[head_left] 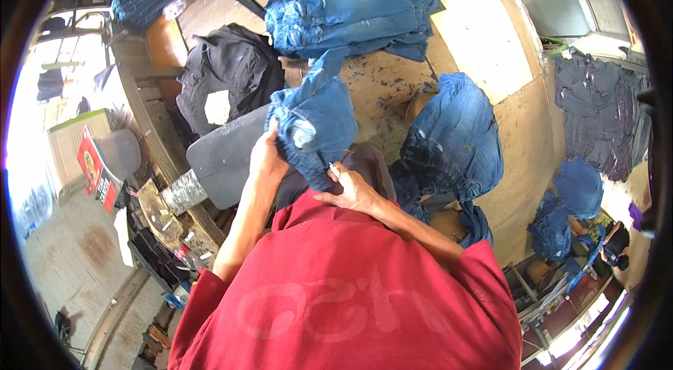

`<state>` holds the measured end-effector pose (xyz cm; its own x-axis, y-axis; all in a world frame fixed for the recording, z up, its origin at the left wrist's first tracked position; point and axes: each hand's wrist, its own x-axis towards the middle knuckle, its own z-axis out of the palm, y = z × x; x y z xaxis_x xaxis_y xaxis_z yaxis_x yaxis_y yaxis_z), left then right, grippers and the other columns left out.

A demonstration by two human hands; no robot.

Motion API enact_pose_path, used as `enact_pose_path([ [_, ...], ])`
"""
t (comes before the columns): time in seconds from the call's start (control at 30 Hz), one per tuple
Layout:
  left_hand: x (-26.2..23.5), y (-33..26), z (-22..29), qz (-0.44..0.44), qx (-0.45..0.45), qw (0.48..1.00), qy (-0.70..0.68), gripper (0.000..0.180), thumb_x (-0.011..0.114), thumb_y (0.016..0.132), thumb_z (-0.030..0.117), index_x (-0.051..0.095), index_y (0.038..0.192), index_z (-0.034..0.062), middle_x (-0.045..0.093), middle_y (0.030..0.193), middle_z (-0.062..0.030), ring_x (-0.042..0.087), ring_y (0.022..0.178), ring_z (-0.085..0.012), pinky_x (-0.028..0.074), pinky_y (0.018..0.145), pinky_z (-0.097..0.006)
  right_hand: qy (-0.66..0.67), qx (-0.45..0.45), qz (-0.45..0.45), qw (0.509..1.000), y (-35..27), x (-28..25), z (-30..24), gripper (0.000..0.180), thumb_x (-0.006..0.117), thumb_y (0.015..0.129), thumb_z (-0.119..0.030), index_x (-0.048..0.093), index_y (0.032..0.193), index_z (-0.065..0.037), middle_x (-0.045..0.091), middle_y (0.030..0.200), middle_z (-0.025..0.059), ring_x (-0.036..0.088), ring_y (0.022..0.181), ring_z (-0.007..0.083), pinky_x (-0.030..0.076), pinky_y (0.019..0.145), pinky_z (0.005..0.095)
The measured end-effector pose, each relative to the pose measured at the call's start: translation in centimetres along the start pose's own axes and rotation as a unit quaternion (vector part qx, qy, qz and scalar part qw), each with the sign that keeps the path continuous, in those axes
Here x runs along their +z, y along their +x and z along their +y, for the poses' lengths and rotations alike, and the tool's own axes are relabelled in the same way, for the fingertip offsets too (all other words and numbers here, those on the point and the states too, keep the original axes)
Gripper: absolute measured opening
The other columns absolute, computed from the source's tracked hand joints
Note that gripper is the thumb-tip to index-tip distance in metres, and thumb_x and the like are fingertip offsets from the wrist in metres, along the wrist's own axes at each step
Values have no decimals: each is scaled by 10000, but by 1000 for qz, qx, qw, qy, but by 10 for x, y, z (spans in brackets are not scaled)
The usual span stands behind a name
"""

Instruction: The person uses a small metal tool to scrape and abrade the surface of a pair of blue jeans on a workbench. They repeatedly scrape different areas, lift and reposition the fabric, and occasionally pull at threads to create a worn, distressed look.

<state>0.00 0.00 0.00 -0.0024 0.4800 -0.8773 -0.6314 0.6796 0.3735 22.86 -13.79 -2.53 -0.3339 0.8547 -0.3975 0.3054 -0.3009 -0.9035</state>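
The small bundled piece of blue denim (315, 114) sits just above the middle of the frame, in front of the red shirt (343, 300), held between both hands. The left hand (268, 156) grips its left edge, most fingers lost behind the cloth; the right hand (348, 191) pinches its lower end, together with a small white bit (334, 170) too tiny to identify. A narrow strip of the denim runs up to the large denim pile (350, 9) at upper centre, and whether the two touch is hard to tell. The black garments (235, 83) at upper left are folded over themselves, and the rounded grey board (224, 160) below them passes partly behind the left forearm. Between the held piece and the denim heap (456, 135) at centre right, the tan surface (378, 100) shows, sprinkled with dark scraps; beyond it a pale sheet (484, 30) slants along the upper right. The dark rim of the lens cuts off the dark garments (599, 111) at far right. The shirt carries a large, faded, looping print, and a red card (98, 168) at left bears printed lettering.
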Motion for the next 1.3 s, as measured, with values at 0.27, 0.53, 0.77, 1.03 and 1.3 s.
enact_pose_path([
  [0.27,-200,-17,134,34,104,991,73,322,630,1115,257,684,1316,12,784,1200,-113,768,1041,-230,627,975,-434,-37,-132,220,966,30,-67,-60,268,824,986,-219,646,1075,-40,772,946,129,738,827,237,577,759,384],
  [0.53,-195,-39,146,438,560,471,522,296,814,972,134,682,1185,-21,730,1119,-189,700,1091,-354,555,981,-443,-254,-242,305,885,135,-136,-4,429,840,961,-278,636,1276,-69,644,987,102,636,881,305,523,853,462],
  [0.77,-128,-67,86,-29,395,383,835,714,716,985,523,545,1609,222,396,1745,-97,324,1632,-321,205,1345,-536,-370,-162,256,878,157,-152,27,407,713,1057,-470,531,936,-126,622,601,94,683,534,316,488,496,442],
  [1.03,-132,-59,85,-41,458,387,799,855,762,942,546,485,1642,142,388,1746,-113,323,1630,-328,215,1338,-544,-412,-71,335,844,192,-173,-10,472,657,1075,-512,578,948,-64,740,869,217,747,761,415,531,602,520],
  [1.3,-68,53,160,-206,316,525,763,830,749,871,758,774,1247,18,787,999,-260,769,934,-452,614,868,-473,-243,-82,183,949,105,-36,-110,187,602,1114,-235,573,1218,-82,749,967,237,746,876,467,576,706,536],
])
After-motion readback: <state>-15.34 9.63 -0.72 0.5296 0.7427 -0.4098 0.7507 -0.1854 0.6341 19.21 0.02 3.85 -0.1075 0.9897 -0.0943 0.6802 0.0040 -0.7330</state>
